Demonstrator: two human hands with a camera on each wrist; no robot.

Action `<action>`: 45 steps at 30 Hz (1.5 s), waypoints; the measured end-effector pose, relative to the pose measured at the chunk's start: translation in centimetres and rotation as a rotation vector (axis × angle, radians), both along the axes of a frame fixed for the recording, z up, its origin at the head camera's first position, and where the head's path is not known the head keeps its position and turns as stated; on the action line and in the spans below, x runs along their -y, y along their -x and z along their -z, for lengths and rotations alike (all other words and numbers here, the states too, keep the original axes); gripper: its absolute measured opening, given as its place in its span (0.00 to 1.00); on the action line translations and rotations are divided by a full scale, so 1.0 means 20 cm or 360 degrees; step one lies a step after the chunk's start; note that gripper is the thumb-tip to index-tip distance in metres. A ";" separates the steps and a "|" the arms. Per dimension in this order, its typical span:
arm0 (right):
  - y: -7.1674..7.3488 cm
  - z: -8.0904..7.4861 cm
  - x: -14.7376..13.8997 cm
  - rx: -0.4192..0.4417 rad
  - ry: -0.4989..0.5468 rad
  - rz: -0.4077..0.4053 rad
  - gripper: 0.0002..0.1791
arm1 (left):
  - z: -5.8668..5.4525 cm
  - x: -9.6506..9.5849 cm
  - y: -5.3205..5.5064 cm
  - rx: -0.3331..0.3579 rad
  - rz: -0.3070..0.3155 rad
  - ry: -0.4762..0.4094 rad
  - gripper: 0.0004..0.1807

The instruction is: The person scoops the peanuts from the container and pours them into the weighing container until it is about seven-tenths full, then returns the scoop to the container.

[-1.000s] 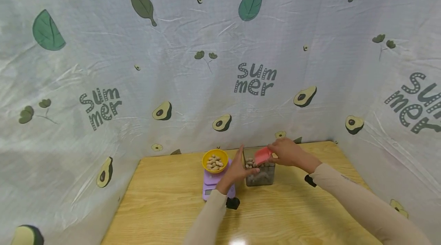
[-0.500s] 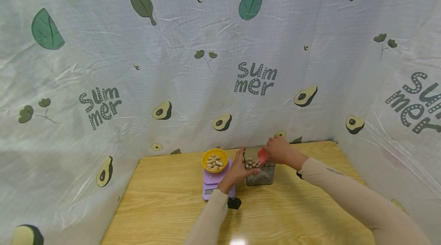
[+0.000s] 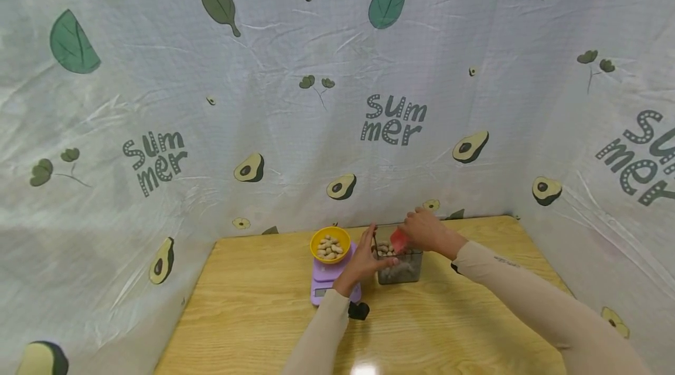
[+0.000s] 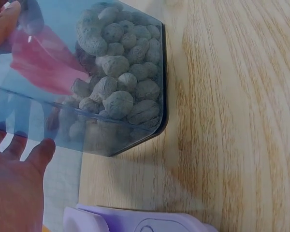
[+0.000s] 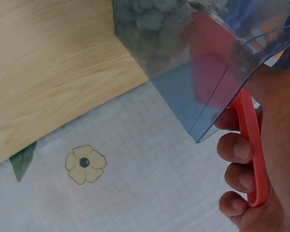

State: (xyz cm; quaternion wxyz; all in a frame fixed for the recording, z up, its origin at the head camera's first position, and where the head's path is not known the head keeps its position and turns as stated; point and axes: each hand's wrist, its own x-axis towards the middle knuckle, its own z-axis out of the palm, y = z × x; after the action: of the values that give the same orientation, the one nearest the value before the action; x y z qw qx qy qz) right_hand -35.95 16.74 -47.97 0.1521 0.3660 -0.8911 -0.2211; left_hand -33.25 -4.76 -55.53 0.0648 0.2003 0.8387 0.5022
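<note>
My right hand (image 3: 426, 231) grips the handle of a red scoop (image 3: 399, 240), fingers wrapped round it in the right wrist view. The scoop's blade (image 4: 46, 60) dips into a clear, smoky plastic bin (image 3: 399, 274), its edge against the unshelled peanuts (image 4: 118, 72) inside. My left hand (image 3: 362, 259) rests against the bin's left side with fingers extended and thumb along the front; its fingertips (image 4: 41, 151) are at the wall. Left of the bin, a yellow bowl (image 3: 314, 253) holding several peanuts (image 3: 329, 248) sits on a lilac kitchen scale (image 3: 327, 274).
The wooden table (image 3: 253, 293) meets a printed white curtain (image 3: 295, 129) at its back edge. The scale stands close beside the bin, under my left forearm. Black wrist gear (image 3: 358, 310) hangs below my left wrist.
My right hand has moved left over the bin, and the scoop has turned from lying across the top to pointing down into the peanuts. My left hand, bowl and scale stay put.
</note>
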 end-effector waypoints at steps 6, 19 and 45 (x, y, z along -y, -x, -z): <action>0.01 -0.01 0.03 0.0013 0.0008 -0.0040 0.22 | -0.01 0.01 0.00 0.0002 0.0003 -0.0063 0.61; 0.03 0.05 0.03 0.0021 0.0045 -0.0168 0.21 | -0.01 0.00 0.00 0.0035 -0.0014 -0.0035 0.61; 0.04 0.01 0.09 0.0522 0.0042 -0.0128 0.09 | -0.02 0.01 -0.02 -0.0034 0.0050 0.0038 0.61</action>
State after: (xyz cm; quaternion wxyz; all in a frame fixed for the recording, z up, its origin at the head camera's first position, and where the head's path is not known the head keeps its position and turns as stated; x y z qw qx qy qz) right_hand -36.70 14.93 -48.16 0.0182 0.4304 -0.8914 -0.1404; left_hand -32.92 -4.95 -55.14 0.0660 0.2180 0.8421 0.4889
